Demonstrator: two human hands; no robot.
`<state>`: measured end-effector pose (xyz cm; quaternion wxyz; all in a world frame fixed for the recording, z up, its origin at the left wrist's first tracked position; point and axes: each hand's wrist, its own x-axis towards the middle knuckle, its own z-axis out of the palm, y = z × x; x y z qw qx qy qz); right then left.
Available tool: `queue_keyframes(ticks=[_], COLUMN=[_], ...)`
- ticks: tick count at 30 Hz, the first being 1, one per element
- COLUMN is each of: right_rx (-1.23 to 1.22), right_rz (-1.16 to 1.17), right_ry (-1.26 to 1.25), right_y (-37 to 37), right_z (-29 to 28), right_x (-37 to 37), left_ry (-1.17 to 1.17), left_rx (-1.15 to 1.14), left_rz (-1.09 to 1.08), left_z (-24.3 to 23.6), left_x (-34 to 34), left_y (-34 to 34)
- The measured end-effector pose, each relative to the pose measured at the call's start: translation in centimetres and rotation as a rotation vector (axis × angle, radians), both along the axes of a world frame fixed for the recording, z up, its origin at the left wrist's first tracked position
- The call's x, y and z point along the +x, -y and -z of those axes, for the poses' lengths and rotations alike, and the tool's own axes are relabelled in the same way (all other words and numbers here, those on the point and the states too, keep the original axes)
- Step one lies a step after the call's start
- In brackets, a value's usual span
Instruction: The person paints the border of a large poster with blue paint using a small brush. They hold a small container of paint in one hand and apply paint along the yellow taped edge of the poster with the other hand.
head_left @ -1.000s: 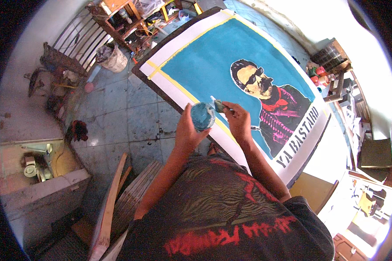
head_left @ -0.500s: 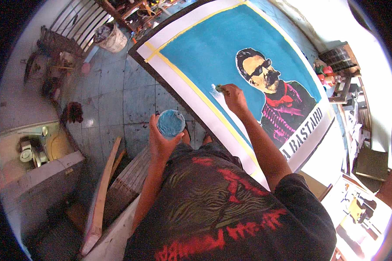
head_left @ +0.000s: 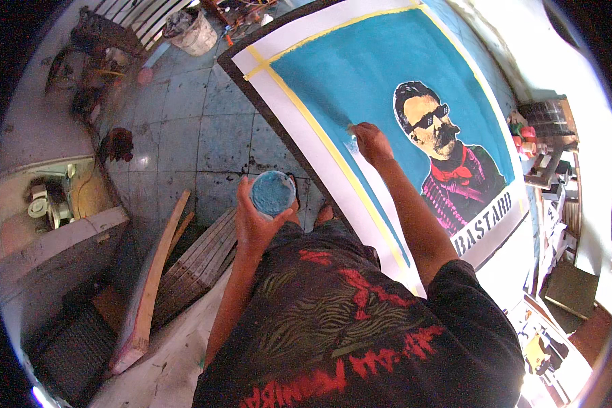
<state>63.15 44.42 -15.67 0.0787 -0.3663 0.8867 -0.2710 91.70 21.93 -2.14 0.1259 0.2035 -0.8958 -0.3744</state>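
Observation:
My left hand [head_left: 253, 221] is closed round a round tub of blue paint [head_left: 273, 194], its open top facing up. On the large poster [head_left: 333, 71], my right hand [head_left: 374, 144] is closed on what looks like a paintbrush [head_left: 351, 128], mostly hidden by the fingers. Its tip is at the blue background, near a whitish patch [head_left: 351, 144] beside the left border. Yellow tape [head_left: 299, 102] runs along the poster's edges. Right of my hand is a painted figure [head_left: 449, 156] with dark glasses and a red scarf, above black lettering.
The poster lies on a dark board [head_left: 258, 95]. Wooden planks [head_left: 196, 268] lean at lower left, with a curved wooden piece [head_left: 158, 285] beside them. A bucket [head_left: 192, 34] stands far off on the tiled floor [head_left: 214, 139]. Paint bottles [head_left: 525, 141] sit on a shelf at right.
My right hand has moved slightly up and right in view, with the tip now just above the whitish patch. The view has shifted, and my left hand still holds the tub.

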Motion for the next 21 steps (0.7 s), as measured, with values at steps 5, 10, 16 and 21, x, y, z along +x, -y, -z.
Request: queue_keyframes(ticks=[5, 10, 16, 21], right_rx=[0.055, 0.018, 0.095, 0.179], right_rz=[0.007, -0.051, -0.051, -0.015], right_ry=[0.037, 0.047, 0.019, 0.066], right_y=[0.1, 0.8, 0.7, -1.0], right_z=[-1.3, -3.1, -2.4, -1.6], right_x=[0.4, 1.4, 2.1, 3.3], left_ry=[0.027, 0.014, 0.029, 0.034], left_rx=[-0.069, -0.019, -0.027, -0.041], left_rz=[0.005, -0.002, -0.002, 0.007], left_z=[-0.2, -0.1, -0.7, -0.7], left_x=[0.0, -0.2, -0.3, -0.3], left_y=[0.0, -0.1, -0.2, -0.2])
